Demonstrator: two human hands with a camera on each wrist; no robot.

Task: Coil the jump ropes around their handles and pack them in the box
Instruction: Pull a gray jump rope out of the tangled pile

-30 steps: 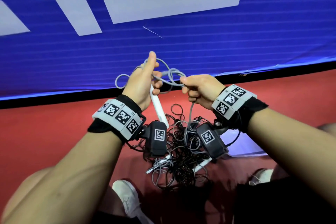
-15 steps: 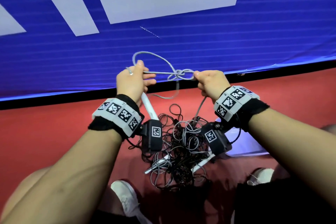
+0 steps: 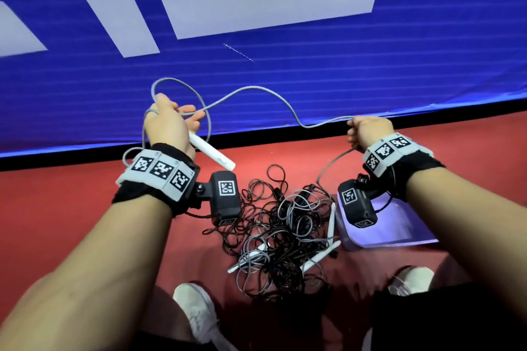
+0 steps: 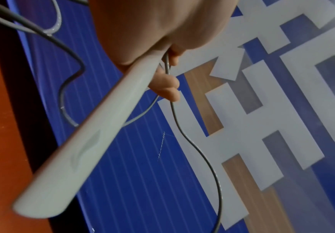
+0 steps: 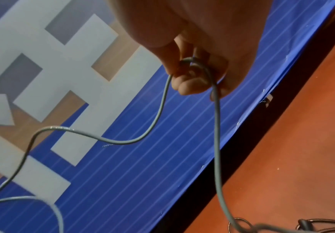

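Observation:
My left hand [image 3: 168, 125] grips a white jump-rope handle [image 3: 211, 152] [image 4: 79, 141] and a loop of its grey rope [image 3: 256, 91]. That rope runs in a slack wave across to my right hand [image 3: 368, 131], which pinches it between curled fingers [image 5: 190, 85] and lets it drop [image 5: 218, 141] to the floor. Both hands are held apart above a tangled pile of black and grey ropes [image 3: 279, 225] with white handles [image 3: 330, 222] lying on the red floor. A pale lilac box [image 3: 399, 225] sits right of the pile, under my right wrist.
A blue banner with large white letters [image 3: 256, 3] stands just beyond my hands, with a black strip along its base. My white shoes [image 3: 196, 310] and dark-clothed legs frame the pile at the bottom of the head view.
My hands have moved apart, the right one far to the right. The knot-like loops between them are gone and the grey rope now spans the gap in a loose wave.

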